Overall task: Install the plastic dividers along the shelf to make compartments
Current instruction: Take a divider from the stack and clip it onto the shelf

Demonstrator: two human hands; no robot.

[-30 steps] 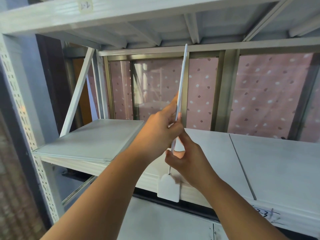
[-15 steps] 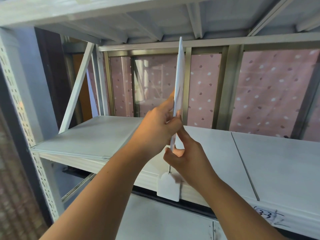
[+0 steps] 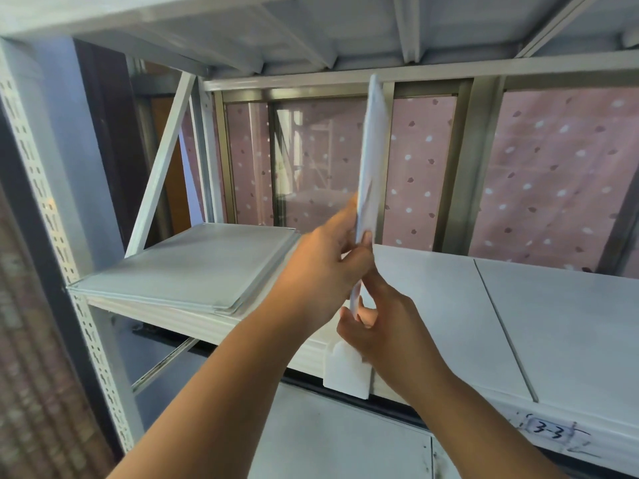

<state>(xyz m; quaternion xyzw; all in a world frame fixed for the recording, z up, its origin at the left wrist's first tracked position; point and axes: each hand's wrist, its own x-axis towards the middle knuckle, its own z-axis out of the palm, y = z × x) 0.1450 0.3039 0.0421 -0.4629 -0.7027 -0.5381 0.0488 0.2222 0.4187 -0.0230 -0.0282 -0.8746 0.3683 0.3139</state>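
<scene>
A white plastic divider (image 3: 371, 157) stands almost upright on the white shelf (image 3: 570, 326), seen nearly edge-on, its top near the back rail of the shelf above. My left hand (image 3: 325, 267) grips its front edge at mid height. My right hand (image 3: 377, 326) pinches the same edge lower down, just above the shelf's front lip. A white clip tab (image 3: 347, 373) hangs over that lip below my right hand. A stack of spare dividers (image 3: 186, 271) lies flat on the shelf's left end.
A perforated white upright (image 3: 58, 257) and a diagonal brace (image 3: 162, 167) frame the left side. A window with a pink dotted curtain (image 3: 553, 174) is behind the shelf. A handwritten label "3-3" (image 3: 548, 432) marks the front lip at right.
The divider has turned slightly, showing more of its face, and its top has tipped a little to the right. Both hands kept their grip; the view shifted slightly.
</scene>
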